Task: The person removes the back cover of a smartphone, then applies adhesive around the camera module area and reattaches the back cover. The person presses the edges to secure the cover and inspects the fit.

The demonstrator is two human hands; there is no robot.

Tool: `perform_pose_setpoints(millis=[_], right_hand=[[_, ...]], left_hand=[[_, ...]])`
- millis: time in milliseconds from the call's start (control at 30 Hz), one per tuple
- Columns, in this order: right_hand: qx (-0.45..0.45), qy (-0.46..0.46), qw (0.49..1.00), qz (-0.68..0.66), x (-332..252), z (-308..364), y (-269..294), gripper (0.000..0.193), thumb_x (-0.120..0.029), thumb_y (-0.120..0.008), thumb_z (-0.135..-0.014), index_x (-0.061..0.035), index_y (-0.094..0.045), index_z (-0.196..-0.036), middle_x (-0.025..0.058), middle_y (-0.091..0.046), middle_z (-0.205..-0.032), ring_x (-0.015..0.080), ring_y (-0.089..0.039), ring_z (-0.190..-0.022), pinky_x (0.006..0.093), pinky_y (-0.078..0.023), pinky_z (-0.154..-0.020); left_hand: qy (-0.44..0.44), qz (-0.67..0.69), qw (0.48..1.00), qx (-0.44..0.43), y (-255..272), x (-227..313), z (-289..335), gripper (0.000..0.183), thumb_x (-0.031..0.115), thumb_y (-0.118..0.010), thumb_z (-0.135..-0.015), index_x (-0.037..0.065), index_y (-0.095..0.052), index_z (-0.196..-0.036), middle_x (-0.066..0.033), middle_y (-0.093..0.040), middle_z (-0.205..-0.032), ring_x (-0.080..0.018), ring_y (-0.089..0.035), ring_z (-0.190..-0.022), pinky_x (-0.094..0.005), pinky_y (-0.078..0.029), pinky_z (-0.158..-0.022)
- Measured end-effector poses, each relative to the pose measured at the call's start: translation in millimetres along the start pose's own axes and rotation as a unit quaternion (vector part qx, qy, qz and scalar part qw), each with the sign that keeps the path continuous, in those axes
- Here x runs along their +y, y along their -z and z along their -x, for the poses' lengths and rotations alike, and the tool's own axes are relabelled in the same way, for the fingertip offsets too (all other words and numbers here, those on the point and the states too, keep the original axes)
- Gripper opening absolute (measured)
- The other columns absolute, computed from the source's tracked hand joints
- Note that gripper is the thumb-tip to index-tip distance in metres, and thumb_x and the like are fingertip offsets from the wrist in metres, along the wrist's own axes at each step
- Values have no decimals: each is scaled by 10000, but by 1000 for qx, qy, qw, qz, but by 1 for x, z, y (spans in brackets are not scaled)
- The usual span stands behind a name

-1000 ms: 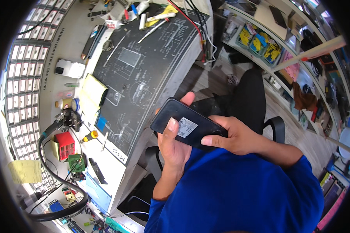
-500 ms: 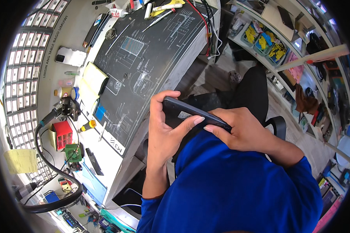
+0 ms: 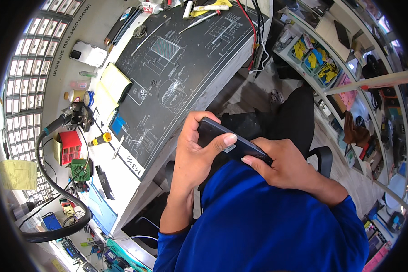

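Observation:
A dark smartphone (image 3: 213,131) is held tilted above my lap, its long side running from upper left to lower right. My left hand (image 3: 196,152) grips its left end, with the thumb laid across the face and the fingers round the far edge. Around the right end closes my right hand (image 3: 281,163), its thumb along the near edge. A small pale label (image 3: 230,148) shows beside my left thumb, partly covered by it. The fingers beneath the phone are hidden.
A workbench with a black printed mat (image 3: 167,77) stands to the left. On it lie a yellow notepad (image 3: 113,86), a white-backed phone (image 3: 89,53) and a screwdriver (image 3: 199,21). A thick black cable (image 3: 43,167) arches at the left. Shelves with bins of yellow items (image 3: 315,59) stand right.
The view has shifted slightly, so the bench and shelves sit differently in the picture. My left thumb has moved over the label, covering more of it. Both hands still hold the phone.

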State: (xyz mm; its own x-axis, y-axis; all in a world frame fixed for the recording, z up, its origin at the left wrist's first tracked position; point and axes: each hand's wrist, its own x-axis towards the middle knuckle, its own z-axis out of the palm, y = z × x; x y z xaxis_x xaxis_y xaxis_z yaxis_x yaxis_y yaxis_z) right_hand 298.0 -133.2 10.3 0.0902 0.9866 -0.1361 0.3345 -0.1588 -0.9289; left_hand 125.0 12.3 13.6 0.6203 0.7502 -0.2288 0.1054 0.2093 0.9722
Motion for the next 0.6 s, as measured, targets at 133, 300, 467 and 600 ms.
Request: perform_pose_setpoints(millis=[133,300,467,600], right_hand=[[-3,5,1000,-9,2,0,-1,230,-248,-716,-1002,-50,-662,-1106,170,-679,-788,395,-686,-700,436,-527,-618],[-53,-58,996,-32,-5,-2,6,238,-253,-732,-994,-44,-668,-1088,161,-672,-773,332,-686,-666,397,-522,-614],[5,-52,993,-102,4,-10,13,315,-211,-794,-959,-41,-679,-1198,74,-706,-835,144,-678,-735,333,-532,-649],[76,-81,874,-472,24,-19,0,390,-95,-794,-952,-39,-625,-1299,29,-691,-1125,107,-652,-958,262,-574,-668]], left_hand=[[5,9,1000,-2,8,2,0,236,144,-824,-934,57,-659,-1080,15,-634,-976,-69,-590,-921,-242,-470,-846],[26,29,999,-7,12,-2,1,204,191,-779,-979,63,-651,-1073,26,-620,-960,-55,-569,-889,-240,-456,-813],[19,128,989,67,7,-15,3,166,211,-697,-1044,78,-608,-1090,33,-586,-918,-53,-531,-853,-239,-435,-821],[-25,243,963,111,-1,-19,5,205,267,-675,-1058,111,-545,-1090,-58,-674,-1070,-179,-676,-1047,-379,-542,-980]])
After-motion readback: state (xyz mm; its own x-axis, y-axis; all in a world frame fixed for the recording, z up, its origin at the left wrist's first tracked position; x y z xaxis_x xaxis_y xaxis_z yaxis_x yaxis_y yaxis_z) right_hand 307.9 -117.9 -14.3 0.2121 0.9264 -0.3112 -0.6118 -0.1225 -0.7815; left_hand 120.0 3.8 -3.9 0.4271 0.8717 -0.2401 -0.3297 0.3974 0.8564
